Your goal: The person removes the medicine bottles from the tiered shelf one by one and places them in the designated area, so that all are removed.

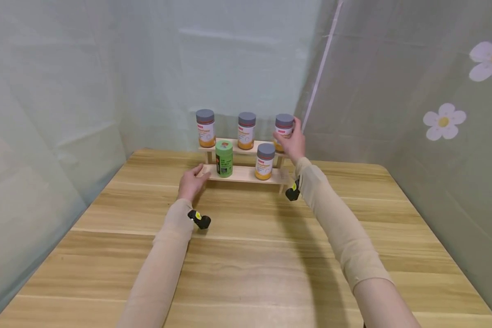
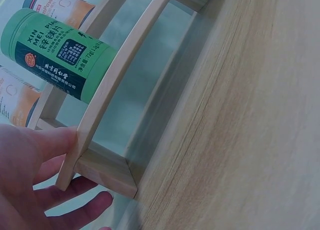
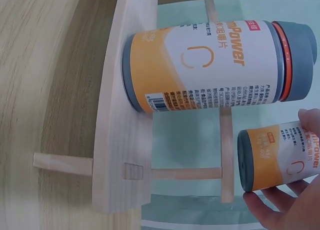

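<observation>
A two-tier wooden rack [image 1: 239, 173] stands toward the back of the table. At its lower left end, my left hand [image 1: 190, 184] grips the lower shelf, thumb on top and fingers beneath. My right hand [image 1: 296, 145] holds a grey-lidded supplement bottle [image 1: 284, 120] at the right end of the upper shelf. In the right wrist view the held bottle [image 3: 274, 157] is upright to the rack, its base close over the upper shelf [image 3: 227, 185]. On the lower shelf are a green bottle [image 1: 224, 159] at left and a grey-lidded bottle [image 1: 264, 161] at right.
Two more grey-lidded bottles stand on the upper shelf, one bottle [image 1: 205, 129] at left and another bottle [image 1: 246, 131] mid-shelf. The wood-grain table [image 1: 238, 255] extends in front. Behind hangs a pale curtain [image 1: 213, 59], with a flowered cloth [image 1: 410, 91] at right.
</observation>
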A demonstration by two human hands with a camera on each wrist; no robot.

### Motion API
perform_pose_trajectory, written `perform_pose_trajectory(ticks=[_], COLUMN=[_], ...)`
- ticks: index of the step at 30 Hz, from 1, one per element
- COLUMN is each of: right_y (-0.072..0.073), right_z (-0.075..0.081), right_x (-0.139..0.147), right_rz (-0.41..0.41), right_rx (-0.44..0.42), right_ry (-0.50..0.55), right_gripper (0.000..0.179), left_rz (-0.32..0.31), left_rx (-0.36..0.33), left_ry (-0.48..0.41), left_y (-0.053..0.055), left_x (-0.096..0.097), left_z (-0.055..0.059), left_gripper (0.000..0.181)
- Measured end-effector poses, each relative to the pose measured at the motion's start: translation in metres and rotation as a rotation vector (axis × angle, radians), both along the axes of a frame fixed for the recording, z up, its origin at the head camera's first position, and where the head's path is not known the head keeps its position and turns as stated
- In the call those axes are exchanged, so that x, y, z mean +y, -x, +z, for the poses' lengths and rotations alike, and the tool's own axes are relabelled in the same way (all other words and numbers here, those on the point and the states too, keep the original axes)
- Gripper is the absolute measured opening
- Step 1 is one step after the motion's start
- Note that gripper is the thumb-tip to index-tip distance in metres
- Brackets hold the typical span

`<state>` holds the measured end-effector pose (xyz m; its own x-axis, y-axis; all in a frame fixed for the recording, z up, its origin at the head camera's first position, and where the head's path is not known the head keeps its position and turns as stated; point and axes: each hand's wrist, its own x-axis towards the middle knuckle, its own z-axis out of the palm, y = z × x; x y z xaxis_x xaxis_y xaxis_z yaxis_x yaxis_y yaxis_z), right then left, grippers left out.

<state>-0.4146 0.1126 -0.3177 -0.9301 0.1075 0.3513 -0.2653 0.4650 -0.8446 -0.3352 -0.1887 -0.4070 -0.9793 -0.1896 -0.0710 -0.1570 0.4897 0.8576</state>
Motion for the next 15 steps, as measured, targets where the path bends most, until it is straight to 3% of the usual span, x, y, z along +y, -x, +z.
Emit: perform_pose_trajectory(ticks=[15], right_y=[-0.008], right_z=[0.001], right_x=[0.028], right_rz=[-0.111], right_rx=[0.046], right_ry=[-0.043], right_gripper=[0.075], left_rz=[0.003], left_rx=[-0.017], left_ry=[-0.004], left_y=[0.003], left_x=[0.000], left_z=[-0.001], left_gripper=[0.060])
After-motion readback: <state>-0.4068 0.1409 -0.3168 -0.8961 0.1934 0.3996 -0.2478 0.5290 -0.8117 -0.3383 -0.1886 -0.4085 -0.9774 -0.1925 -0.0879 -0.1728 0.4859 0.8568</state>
